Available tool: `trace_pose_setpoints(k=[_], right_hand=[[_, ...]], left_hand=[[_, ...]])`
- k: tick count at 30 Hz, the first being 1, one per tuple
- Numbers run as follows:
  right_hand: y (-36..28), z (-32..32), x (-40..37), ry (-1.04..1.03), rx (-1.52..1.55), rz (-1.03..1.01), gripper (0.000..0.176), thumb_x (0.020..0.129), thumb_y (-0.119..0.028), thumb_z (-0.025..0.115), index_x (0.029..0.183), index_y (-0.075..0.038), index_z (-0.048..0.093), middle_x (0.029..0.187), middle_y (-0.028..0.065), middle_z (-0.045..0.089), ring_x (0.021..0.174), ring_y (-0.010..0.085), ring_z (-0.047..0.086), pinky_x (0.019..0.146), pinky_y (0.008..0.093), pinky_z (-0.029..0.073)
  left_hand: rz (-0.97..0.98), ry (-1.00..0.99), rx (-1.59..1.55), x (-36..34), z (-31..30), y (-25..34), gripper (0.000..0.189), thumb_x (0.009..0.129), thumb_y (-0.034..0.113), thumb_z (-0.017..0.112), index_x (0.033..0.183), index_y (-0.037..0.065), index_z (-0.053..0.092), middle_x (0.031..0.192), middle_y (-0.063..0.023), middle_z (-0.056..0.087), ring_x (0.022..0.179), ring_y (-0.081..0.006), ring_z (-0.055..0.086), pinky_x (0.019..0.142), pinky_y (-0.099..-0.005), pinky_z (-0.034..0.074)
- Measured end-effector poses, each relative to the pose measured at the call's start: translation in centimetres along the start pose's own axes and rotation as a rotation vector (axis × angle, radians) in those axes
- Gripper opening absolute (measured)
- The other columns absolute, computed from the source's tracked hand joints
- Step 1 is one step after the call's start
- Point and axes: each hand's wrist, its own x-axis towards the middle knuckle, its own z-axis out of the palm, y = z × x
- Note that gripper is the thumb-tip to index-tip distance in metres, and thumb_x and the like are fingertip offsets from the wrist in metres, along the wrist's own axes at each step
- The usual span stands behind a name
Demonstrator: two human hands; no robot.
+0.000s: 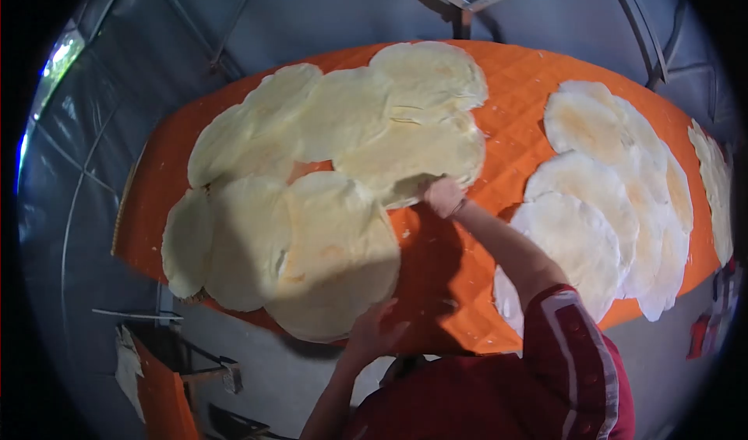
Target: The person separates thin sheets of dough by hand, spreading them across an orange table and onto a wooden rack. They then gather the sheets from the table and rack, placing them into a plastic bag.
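Note:
Large, thin round flatbreads lie overlapping on an orange quilted cloth. My right hand is closed at the front edge of a pale flatbread in the middle of the table, its fingertips partly hidden. Lower down, my left hand has its fingers apart and holds nothing. It is beside the near edge of another broad flatbread, which is partly in shadow. Further pale flatbreads spread out to the left and behind.
On the right, under and beyond my right arm, lies a group of whiter, floury flatbreads with browned patches. One more flatbread is at the far right end. A grey tarp wall on metal poles stands behind the table. An orange-covered stand is at lower left.

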Motion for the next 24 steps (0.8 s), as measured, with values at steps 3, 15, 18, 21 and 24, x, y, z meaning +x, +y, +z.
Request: trace_pose_setpoints(k=[3, 15, 18, 21, 24], right_hand=[[4.1, -1.5, 2.1, 0.224, 0.109, 0.033, 0.004, 0.060, -0.013, 0.050, 0.059, -0.011, 0.053, 0.053, 0.0094, 0.051, 0.051, 0.0270, 0.051, 0.045, 0.0372, 0.039], [-7.8, -8.2, -10.8, -0.234, 1.168, 0.187, 0.068, 0.059, -0.032, 0.070, 0.112, -0.002, 0.041, 0.100, 0.0150, 0.052, 0.090, 0.0259, 0.052, 0.075, 0.0312, 0.044], [-9.3, -8.3, -10.9, -0.239, 1.133, 0.294, 0.083, 0.051, -0.036, 0.074, 0.116, 0.000, 0.036, 0.110, 0.0147, 0.046, 0.101, 0.0268, 0.046, 0.080, 0.0338, 0.042], [-9.0, -8.1, -10.8, -0.117, 1.263, 0.366, 0.092, 0.045, -0.039, 0.076, 0.117, 0.000, 0.034, 0.114, 0.0141, 0.043, 0.104, 0.0269, 0.044, 0.081, 0.0359, 0.041], [-8.2, -6.8, -10.9, -0.004, 1.328, 0.333, 0.093, 0.045, -0.039, 0.077, 0.118, -0.001, 0.034, 0.113, 0.0127, 0.044, 0.104, 0.0259, 0.044, 0.081, 0.0358, 0.041]], left_hand=[[-0.178, -0.054, -0.330, -0.6, -2.8, -2.7, 0.050, 0.067, 0.022, 0.066, 0.107, 0.001, 0.044, 0.104, -0.0150, 0.049, 0.093, -0.0236, 0.051, 0.074, -0.0299, 0.044], [-0.249, -0.318, -1.392, 11.5, -2.0, -2.1, 0.052, 0.068, 0.005, 0.063, 0.112, 0.010, 0.035, 0.107, -0.0068, 0.044, 0.094, -0.0178, 0.046, 0.079, -0.0365, 0.043], [-0.179, -0.376, -1.372, 11.2, -2.2, -2.7, 0.053, 0.064, 0.006, 0.067, 0.109, 0.008, 0.039, 0.102, -0.0053, 0.048, 0.092, -0.0167, 0.047, 0.079, -0.0331, 0.042], [-0.096, -0.355, -1.377, 11.6, -2.0, -2.7, 0.059, 0.060, 0.006, 0.070, 0.110, 0.008, 0.039, 0.101, -0.0050, 0.048, 0.094, -0.0174, 0.047, 0.080, -0.0314, 0.041], [0.016, -0.245, -1.358, 11.4, -1.9, -1.4, 0.063, 0.058, 0.003, 0.071, 0.111, 0.008, 0.038, 0.102, -0.0048, 0.048, 0.095, -0.0178, 0.046, 0.081, -0.0307, 0.040]])
